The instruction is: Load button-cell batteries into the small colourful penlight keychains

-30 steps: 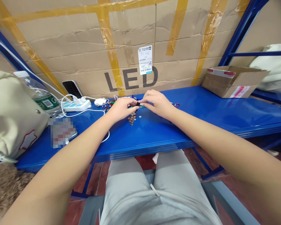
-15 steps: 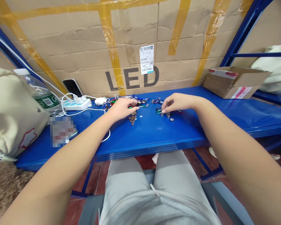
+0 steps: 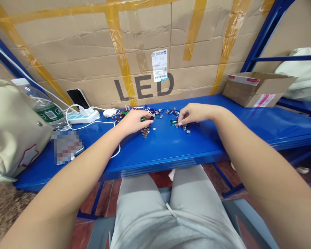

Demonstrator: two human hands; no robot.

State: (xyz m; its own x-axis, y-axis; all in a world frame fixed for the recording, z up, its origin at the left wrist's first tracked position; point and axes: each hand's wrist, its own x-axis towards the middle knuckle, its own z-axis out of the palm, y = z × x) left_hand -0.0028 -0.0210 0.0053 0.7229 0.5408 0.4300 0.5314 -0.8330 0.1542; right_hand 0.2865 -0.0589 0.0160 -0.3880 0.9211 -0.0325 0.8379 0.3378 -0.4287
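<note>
My left hand (image 3: pixel 137 121) is closed in a pinch on a small dark piece, too small to name, beside a pile of coloured carabiners (image 3: pixel 138 108). Just below its fingers lie several small bronze discs (image 3: pixel 145 132) and one pale disc (image 3: pixel 154 129). My right hand (image 3: pixel 189 114) is bent down over the right-hand group of carabiners (image 3: pixel 173 121), thumb and fingertips together at the small metal parts; what they grip, if anything, is hidden. A round silvery part (image 3: pixel 188 131) lies below that hand on the blue table (image 3: pixel 166 148).
At the left are a cream bag (image 3: pixel 12 128), a plastic bottle (image 3: pixel 45 107), a white power strip (image 3: pixel 84 117) with cables, and a blurred-out item (image 3: pixel 67 147). An open cardboard box (image 3: pixel 256 90) stands at the right. A large carton (image 3: pixel 93 52) backs the table.
The view has shifted slightly. My left thumb has moved slightly against the dark piece. My right hand stays at the right-hand group.
</note>
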